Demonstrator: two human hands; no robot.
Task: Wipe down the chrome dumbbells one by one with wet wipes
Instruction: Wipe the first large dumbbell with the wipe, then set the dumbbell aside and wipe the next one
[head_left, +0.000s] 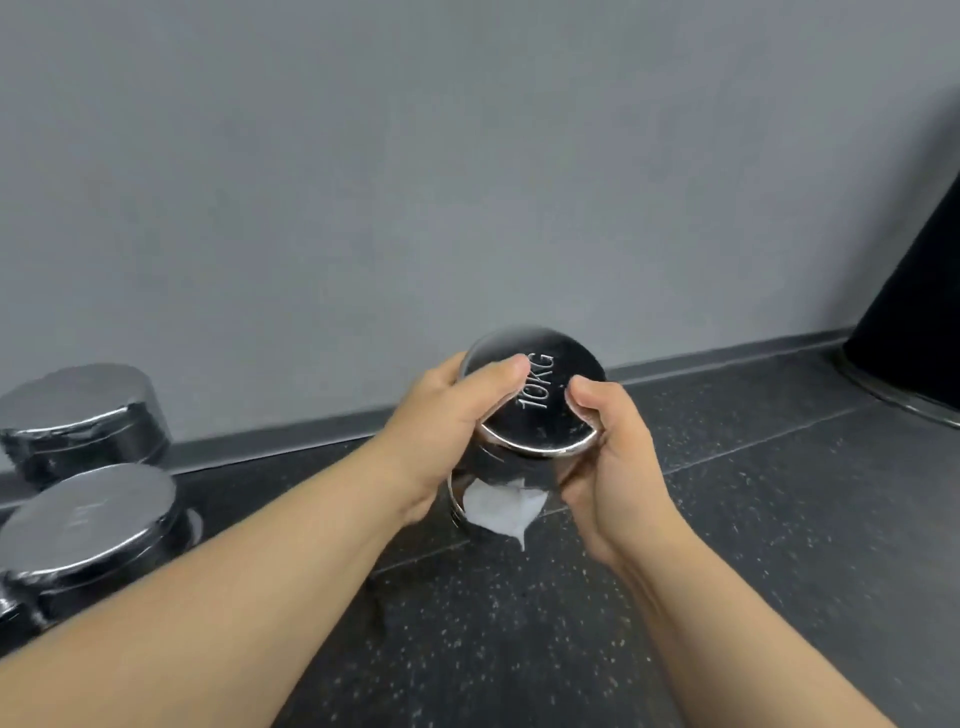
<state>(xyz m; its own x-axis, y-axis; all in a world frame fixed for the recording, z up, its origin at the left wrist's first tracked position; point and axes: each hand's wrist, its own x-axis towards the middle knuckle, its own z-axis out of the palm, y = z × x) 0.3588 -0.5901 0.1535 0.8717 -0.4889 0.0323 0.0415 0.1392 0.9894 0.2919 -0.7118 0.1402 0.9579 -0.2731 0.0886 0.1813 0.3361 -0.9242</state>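
A chrome dumbbell stands on end on the dark floor near the wall, its top face stamped 10KG. My left hand grips the top head from the left, thumb lying across the face. My right hand holds the same head from the right, thumb on the rim and fingers curled under it. A white wet wipe lies against the dumbbell's lower part, just below the top head and between my hands. I cannot tell whether either hand touches the wipe.
Two more chrome dumbbells stand on end at the left, one by the wall and one nearer. A grey wall with a baseboard runs behind. A black stand base sits at the right.
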